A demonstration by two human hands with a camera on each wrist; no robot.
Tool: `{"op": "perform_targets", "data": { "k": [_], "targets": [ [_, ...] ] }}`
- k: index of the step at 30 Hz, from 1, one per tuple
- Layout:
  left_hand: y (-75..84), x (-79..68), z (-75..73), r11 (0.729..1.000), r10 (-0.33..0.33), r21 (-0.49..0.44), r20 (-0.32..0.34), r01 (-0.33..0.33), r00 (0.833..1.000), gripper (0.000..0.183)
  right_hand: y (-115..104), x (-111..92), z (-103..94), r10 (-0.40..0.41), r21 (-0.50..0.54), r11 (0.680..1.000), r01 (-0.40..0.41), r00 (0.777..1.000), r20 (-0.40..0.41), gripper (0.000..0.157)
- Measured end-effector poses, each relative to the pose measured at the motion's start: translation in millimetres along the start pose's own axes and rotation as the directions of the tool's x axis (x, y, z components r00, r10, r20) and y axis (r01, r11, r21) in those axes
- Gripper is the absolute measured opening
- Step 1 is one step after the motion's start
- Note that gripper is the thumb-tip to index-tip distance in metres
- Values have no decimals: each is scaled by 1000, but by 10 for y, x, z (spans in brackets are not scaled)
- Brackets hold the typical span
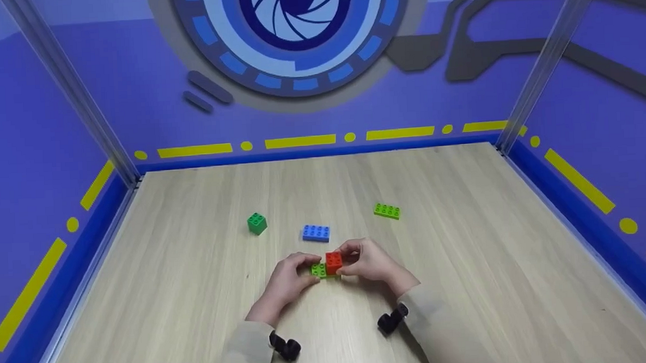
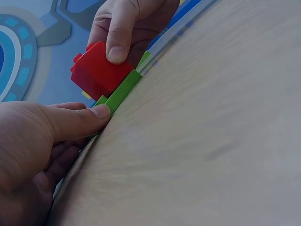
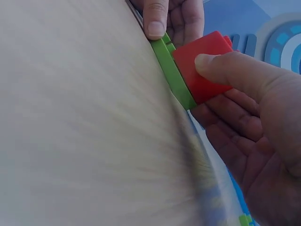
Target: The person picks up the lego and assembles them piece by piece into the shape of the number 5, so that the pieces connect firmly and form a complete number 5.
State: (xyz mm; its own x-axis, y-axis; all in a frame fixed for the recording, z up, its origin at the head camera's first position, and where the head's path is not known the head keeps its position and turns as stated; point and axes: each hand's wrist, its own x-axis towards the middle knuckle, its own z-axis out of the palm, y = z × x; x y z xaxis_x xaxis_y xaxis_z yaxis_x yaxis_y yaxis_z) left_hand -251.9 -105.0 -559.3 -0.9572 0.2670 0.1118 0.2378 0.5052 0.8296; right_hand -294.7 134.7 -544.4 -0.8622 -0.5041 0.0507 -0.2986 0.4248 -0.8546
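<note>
At the lower centre of the head view, the left hand (image 1: 288,282) pinches the left end of a flat lime-green studded brick (image 1: 318,270) between thumb and fingers, probably to steady it against the wooden tabletop (image 1: 191,296). The right hand (image 1: 374,262) pinches a red two-by-two brick (image 1: 333,262) by its sides, likely so that it can be lined up over the lime brick's right half; whether it is fully seated, I cannot tell. Just above lies a blue two-by-four brick (image 1: 316,233), with a dark green two-by-two brick (image 1: 257,223) left of it and another lime two-by-four brick (image 1: 387,211) farther right, all apart from the hands.
</note>
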Motion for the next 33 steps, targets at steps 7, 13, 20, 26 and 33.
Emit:
{"op": "perform_targets", "data": {
  "k": [7,13,20,26,33],
  "targets": [
    [19,14,-21,1000,-4,-10,2,4,1000,38,-38,11,-17,0,-17,1000,0,1000,10,29],
    [23,27,-24,1000,1,-8,-2,-1,1000,38,11,12,-3,-10,30,1000,10,1000,-7,31],
    [3,14,-4,1000,-2,-15,3,2,1000,38,54,-15,28,-1,60,998,2,1000,-15,32],
    [-2,12,-9,1000,4,-14,5,-4,1000,38,91,-21,56,9,96,995,-8,1000,-16,32],
    [-9,-1,-5,1000,19,0,-6,-19,1000,39,138,-37,94,31,176,984,-22,998,-49,41]
  ]
}}
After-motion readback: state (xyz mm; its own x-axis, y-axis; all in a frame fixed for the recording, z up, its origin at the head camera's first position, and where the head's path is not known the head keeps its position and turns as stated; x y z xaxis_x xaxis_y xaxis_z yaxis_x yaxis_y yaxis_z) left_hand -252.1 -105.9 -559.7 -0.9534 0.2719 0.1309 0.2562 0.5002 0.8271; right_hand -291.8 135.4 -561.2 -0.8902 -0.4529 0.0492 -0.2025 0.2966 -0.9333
